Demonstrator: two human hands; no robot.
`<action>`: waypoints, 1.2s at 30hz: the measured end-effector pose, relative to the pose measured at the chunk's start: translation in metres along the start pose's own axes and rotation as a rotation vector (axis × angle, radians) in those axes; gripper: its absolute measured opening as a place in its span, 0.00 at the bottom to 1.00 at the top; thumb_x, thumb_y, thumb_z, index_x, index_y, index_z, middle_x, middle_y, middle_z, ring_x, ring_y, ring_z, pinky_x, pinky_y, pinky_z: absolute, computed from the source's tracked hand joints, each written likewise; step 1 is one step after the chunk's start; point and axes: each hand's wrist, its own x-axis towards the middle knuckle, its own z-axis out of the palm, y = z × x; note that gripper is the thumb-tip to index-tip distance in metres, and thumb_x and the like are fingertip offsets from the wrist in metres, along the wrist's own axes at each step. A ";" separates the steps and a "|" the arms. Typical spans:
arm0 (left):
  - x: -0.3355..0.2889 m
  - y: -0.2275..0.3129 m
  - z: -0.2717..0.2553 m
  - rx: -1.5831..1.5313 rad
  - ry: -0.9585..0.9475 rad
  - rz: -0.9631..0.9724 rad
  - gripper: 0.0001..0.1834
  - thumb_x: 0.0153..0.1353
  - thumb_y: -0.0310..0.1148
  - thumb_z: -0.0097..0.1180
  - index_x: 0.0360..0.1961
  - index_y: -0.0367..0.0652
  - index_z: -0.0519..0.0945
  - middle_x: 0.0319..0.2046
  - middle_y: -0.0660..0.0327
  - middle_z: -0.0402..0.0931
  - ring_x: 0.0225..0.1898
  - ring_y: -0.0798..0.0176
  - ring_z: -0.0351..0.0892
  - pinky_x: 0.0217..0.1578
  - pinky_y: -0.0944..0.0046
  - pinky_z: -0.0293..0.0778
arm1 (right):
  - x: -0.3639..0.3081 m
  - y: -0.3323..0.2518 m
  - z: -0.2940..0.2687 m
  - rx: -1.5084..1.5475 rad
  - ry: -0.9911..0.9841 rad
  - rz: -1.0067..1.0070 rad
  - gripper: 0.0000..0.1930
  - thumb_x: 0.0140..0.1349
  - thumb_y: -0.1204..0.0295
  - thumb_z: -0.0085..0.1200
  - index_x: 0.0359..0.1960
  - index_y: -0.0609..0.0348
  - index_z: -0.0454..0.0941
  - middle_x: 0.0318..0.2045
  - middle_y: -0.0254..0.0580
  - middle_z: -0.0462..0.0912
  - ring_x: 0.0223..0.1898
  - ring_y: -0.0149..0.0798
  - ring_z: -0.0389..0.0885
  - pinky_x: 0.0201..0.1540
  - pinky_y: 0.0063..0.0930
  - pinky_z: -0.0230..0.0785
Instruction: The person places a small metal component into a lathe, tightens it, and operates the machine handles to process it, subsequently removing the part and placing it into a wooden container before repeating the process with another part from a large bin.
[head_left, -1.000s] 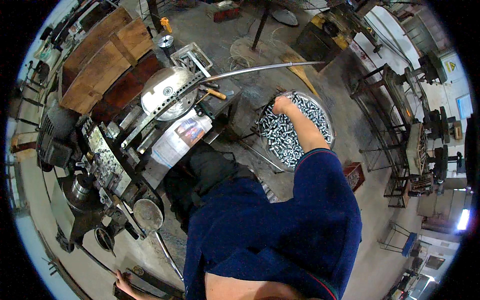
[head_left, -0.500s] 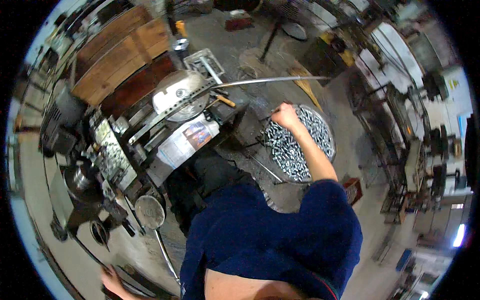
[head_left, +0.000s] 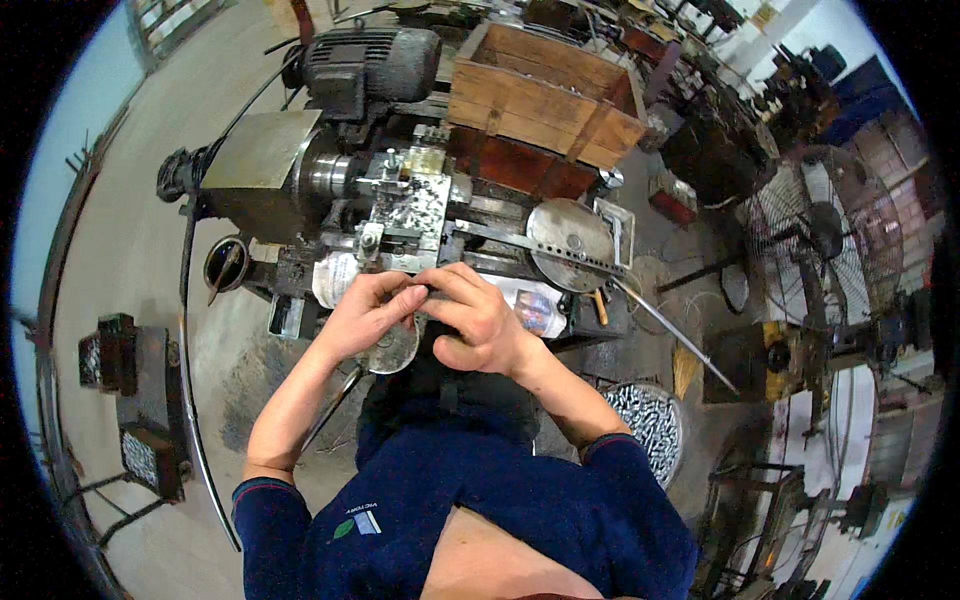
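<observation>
My left hand [head_left: 365, 318] and my right hand [head_left: 478, 320] meet fingertip to fingertip in front of the metalworking machine [head_left: 412, 215]. Both are closed in a pinch; anything between the fingers is too small or hidden to name. Just beyond them is the machine's carriage, strewn with metal chips, and to its left a shiny round spindle [head_left: 328, 174]. A round metal plate [head_left: 392, 350] shows partly below my left hand. Down to the right, small shiny metal parts [head_left: 645, 420] fill a round basin [head_left: 681, 440].
A perforated bar crosses a large metal disc [head_left: 572, 240], with a long lever [head_left: 680, 337] reaching right. Printed paper [head_left: 535, 308] lies near a wooden-handled tool [head_left: 600, 307]. Behind stand a motor [head_left: 370, 65] and a wooden crate [head_left: 540, 95]. A caged fan [head_left: 825, 225] stands at right.
The view has swung left toward the machine. My right hand has left the basin of metal parts, and my left hand has come up from the lower left to meet it.
</observation>
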 end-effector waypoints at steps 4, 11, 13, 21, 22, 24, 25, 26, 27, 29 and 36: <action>-0.009 -0.003 -0.009 0.031 0.074 -0.048 0.19 0.62 0.42 0.51 0.27 0.34 0.78 0.15 0.67 0.71 0.19 0.75 0.69 0.20 0.72 0.65 | 0.011 0.002 0.011 -0.077 -0.071 -0.030 0.19 0.33 0.74 0.52 0.33 0.66 0.76 0.40 0.54 0.74 0.38 0.52 0.72 0.41 0.37 0.69; -0.012 -0.004 -0.031 0.144 0.207 0.049 0.22 0.61 0.44 0.52 0.19 0.35 0.77 0.10 0.66 0.68 0.16 0.76 0.67 0.16 0.71 0.62 | 0.049 0.008 0.015 -0.070 -0.197 -0.090 0.14 0.33 0.69 0.55 0.24 0.61 0.75 0.30 0.45 0.72 0.33 0.47 0.70 0.36 0.37 0.67; -0.015 -0.003 -0.038 0.066 0.217 0.041 0.23 0.62 0.45 0.51 0.18 0.35 0.77 0.10 0.66 0.68 0.15 0.76 0.67 0.16 0.71 0.62 | 0.063 0.009 0.016 -0.017 -0.250 -0.106 0.14 0.33 0.69 0.55 0.26 0.61 0.77 0.29 0.44 0.73 0.33 0.47 0.70 0.35 0.37 0.67; -0.045 -0.008 -0.120 0.120 0.385 0.044 0.17 0.65 0.40 0.46 0.40 0.34 0.75 0.20 0.66 0.71 0.19 0.73 0.69 0.22 0.72 0.66 | 0.126 0.066 0.036 -0.167 -0.336 -0.188 0.14 0.31 0.67 0.56 0.23 0.58 0.81 0.29 0.45 0.78 0.36 0.48 0.74 0.39 0.38 0.69; -0.061 -0.008 -0.140 0.176 0.465 0.022 0.16 0.65 0.38 0.45 0.41 0.34 0.75 0.20 0.66 0.71 0.19 0.73 0.69 0.22 0.71 0.66 | 0.138 0.082 0.041 -0.349 -0.418 -0.127 0.13 0.32 0.66 0.56 0.22 0.57 0.81 0.28 0.44 0.79 0.37 0.47 0.74 0.40 0.36 0.69; -0.094 -0.014 -0.177 0.300 0.656 -0.027 0.14 0.64 0.34 0.45 0.43 0.33 0.75 0.19 0.65 0.71 0.19 0.73 0.69 0.22 0.70 0.67 | 0.155 0.110 0.056 -0.632 -0.558 -0.027 0.11 0.33 0.65 0.56 0.20 0.55 0.81 0.26 0.42 0.80 0.38 0.45 0.75 0.40 0.34 0.69; -0.112 -0.022 -0.193 0.362 0.764 -0.048 0.14 0.63 0.32 0.45 0.44 0.32 0.74 0.18 0.65 0.70 0.19 0.73 0.69 0.22 0.69 0.67 | 0.160 0.122 0.064 -0.740 -0.621 0.015 0.09 0.34 0.65 0.57 0.19 0.54 0.80 0.25 0.42 0.80 0.39 0.45 0.75 0.40 0.33 0.68; -0.137 -0.033 -0.212 0.477 0.827 -0.072 0.14 0.62 0.31 0.46 0.45 0.33 0.74 0.19 0.62 0.72 0.19 0.71 0.70 0.23 0.68 0.68 | 0.165 0.126 0.072 -0.767 -0.674 0.084 0.08 0.36 0.65 0.57 0.19 0.53 0.81 0.27 0.43 0.81 0.38 0.44 0.77 0.42 0.32 0.68; -0.161 -0.046 -0.229 0.587 0.886 -0.094 0.15 0.60 0.30 0.47 0.46 0.33 0.73 0.19 0.59 0.73 0.19 0.68 0.71 0.24 0.66 0.69 | 0.168 0.129 0.077 -0.752 -0.685 0.116 0.08 0.36 0.65 0.57 0.19 0.54 0.81 0.27 0.43 0.81 0.37 0.44 0.78 0.42 0.32 0.68; -0.205 -0.059 -0.244 1.037 0.905 -0.255 0.17 0.58 0.31 0.49 0.48 0.36 0.73 0.24 0.52 0.76 0.23 0.59 0.75 0.29 0.62 0.70 | 0.170 0.134 0.084 -0.724 -0.714 0.188 0.08 0.35 0.66 0.56 0.19 0.54 0.81 0.26 0.43 0.81 0.36 0.44 0.79 0.43 0.32 0.68; -0.248 -0.106 -0.198 0.756 0.863 -0.587 0.24 0.53 0.38 0.57 0.48 0.35 0.71 0.28 0.43 0.75 0.33 0.43 0.76 0.33 0.55 0.70 | 0.168 0.142 0.103 -0.713 -0.676 0.148 0.11 0.34 0.65 0.57 0.22 0.55 0.82 0.27 0.47 0.81 0.35 0.46 0.80 0.43 0.34 0.70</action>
